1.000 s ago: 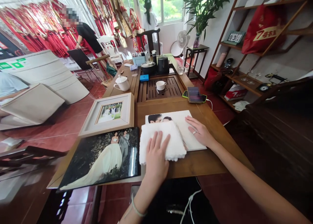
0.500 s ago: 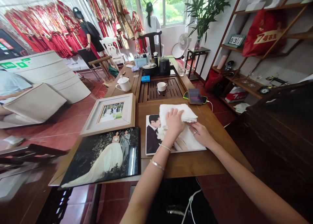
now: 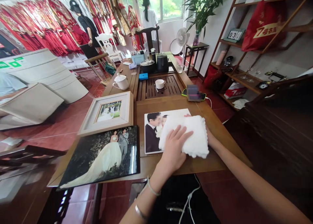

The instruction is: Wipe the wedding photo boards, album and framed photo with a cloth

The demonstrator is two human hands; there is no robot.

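Note:
A white folded cloth (image 3: 188, 136) lies over the right part of a flat wedding photo print (image 3: 151, 133) on the wooden table (image 3: 171, 167). My left hand (image 3: 174, 149) rests flat on the cloth's near left part, fingers spread and stretched out. My right hand (image 3: 209, 136) is almost wholly hidden under the cloth's right edge; only a strip of it beside the wrist shows, and no fingers. Left of the print lie a large dark wedding photo panel (image 3: 102, 157) and a white framed photo (image 3: 109, 112).
Behind the print lies a phone (image 3: 194, 93) on a cable, then a slatted tea tray (image 3: 157, 87) with a white cup (image 3: 159, 84), kettles and a teapot (image 3: 120, 81). Shelves stand at the right. Two people stand far back by racks of red garments.
The cloth went from the print's near left, up to its far edge, then to its right near part. My left hand moved with it. My right hand stayed on the print and is now covered.

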